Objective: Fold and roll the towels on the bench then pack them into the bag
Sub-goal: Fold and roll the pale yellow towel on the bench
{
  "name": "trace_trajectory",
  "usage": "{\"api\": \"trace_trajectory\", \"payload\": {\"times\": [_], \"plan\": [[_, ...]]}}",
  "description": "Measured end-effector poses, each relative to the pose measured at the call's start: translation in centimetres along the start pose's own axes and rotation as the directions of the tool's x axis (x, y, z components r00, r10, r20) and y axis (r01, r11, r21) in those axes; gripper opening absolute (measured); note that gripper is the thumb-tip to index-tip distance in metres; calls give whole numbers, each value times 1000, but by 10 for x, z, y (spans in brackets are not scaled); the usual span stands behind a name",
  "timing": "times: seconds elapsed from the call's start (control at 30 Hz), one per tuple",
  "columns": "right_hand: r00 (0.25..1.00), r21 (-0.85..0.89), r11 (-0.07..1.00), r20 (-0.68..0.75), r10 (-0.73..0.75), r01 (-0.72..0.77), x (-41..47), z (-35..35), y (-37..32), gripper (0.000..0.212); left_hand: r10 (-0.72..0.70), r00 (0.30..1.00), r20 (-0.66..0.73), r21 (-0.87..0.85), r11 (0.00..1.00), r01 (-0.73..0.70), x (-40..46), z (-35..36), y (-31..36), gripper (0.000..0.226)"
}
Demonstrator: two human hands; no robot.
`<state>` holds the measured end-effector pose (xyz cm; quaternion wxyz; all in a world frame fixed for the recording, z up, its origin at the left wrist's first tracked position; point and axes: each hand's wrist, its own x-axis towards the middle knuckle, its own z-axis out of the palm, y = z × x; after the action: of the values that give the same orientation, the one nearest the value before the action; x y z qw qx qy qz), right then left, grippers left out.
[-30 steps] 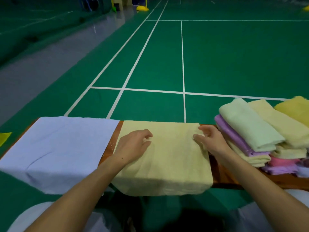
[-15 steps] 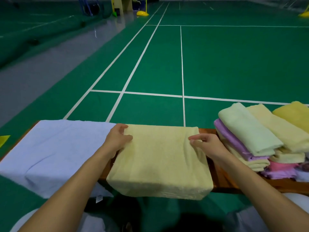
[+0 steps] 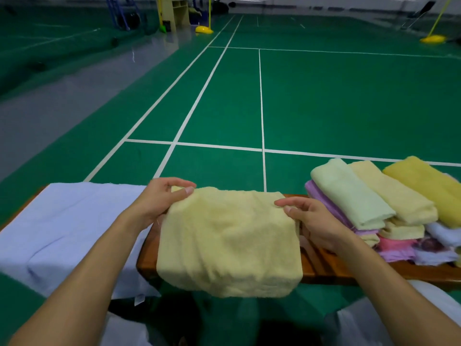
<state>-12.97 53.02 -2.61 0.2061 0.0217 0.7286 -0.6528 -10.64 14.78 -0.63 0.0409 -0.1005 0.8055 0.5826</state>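
A pale yellow towel (image 3: pixel 228 240) lies folded across the wooden bench (image 3: pixel 321 265), its near edge hanging over the front. My left hand (image 3: pixel 159 198) pinches the towel's far left corner between thumb and fingers. My right hand (image 3: pixel 308 216) grips the far right corner, and the far edge is lifted slightly off the bench. A light blue towel (image 3: pixel 62 226) is spread flat on the bench to the left. No bag is in view.
A pile of folded towels (image 3: pixel 369 203) in green, yellow, purple, pink and white sits at the right end of the bench. Beyond the bench stretches a green court floor with white lines. Yellow post bases and a blue frame stand far back.
My left hand slid from the top of the yellow towel to its far left corner and took hold. Both hands have drawn the far edge up and inward, bunching it.
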Motion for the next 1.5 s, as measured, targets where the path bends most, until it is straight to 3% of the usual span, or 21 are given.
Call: {"api": "trace_trajectory", "payload": {"times": [0.13,0.3,0.4,0.53,0.63,0.8,0.9,1.03,1.13,1.2,1.3,1.37,1.43,1.5], "plan": [[995,-38,995,34,-91,93,-17,-1,-3,25,108,993,-49,21,994,-107,-17,-11,6,12],[976,-17,978,-54,-211,210,-41,-6,-28,23,113,992,-60,-82,990,-118,-40,-27,32,25],[960,10,961,-49,-276,276,-52,-10,-48,22,115,993,9,-107,988,-113,-51,-41,54,35],[927,64,925,-57,-371,374,-64,-12,-76,25,184,983,-15,-18,983,-184,-59,-54,84,38],[896,83,892,-41,-442,444,-70,-13,-91,39,276,958,-75,54,961,-273,-65,-60,105,34],[881,147,874,27,-472,464,-70,-16,-110,48,365,923,-119,4,930,-367,-74,-62,134,42],[876,133,866,-63,-478,482,-72,-18,-119,40,366,923,-118,-24,928,-371,-76,-64,143,46],[796,-78,817,-191,-574,571,-69,-27,-124,37,419,903,-98,274,883,-380,-72,-72,148,38],[729,-297,753,-212,-651,587,-70,-25,-132,47,453,877,-162,457,822,-341,-67,-73,153,36],[696,-440,705,-217,-684,556,-70,-23,-139,53,457,870,-185,456,824,-336,-65,-73,157,36],[713,-579,669,-203,-671,466,-68,-27,-148,57,399,917,9,310,871,-382,-72,-74,163,38],[737,-677,625,-178,-652,390,-68,-32,-150,57,402,912,76,399,826,-397,-75,-73,164,33],[745,-746,574,-159,-647,339,-71,-34,-151,50,440,898,12,515,767,-383,-71,-73,161,22],[722,-778,536,-159,-673,328,-73,-33,-151,36,471,879,-75,524,768,-368,-68,-75,156,12]]}}
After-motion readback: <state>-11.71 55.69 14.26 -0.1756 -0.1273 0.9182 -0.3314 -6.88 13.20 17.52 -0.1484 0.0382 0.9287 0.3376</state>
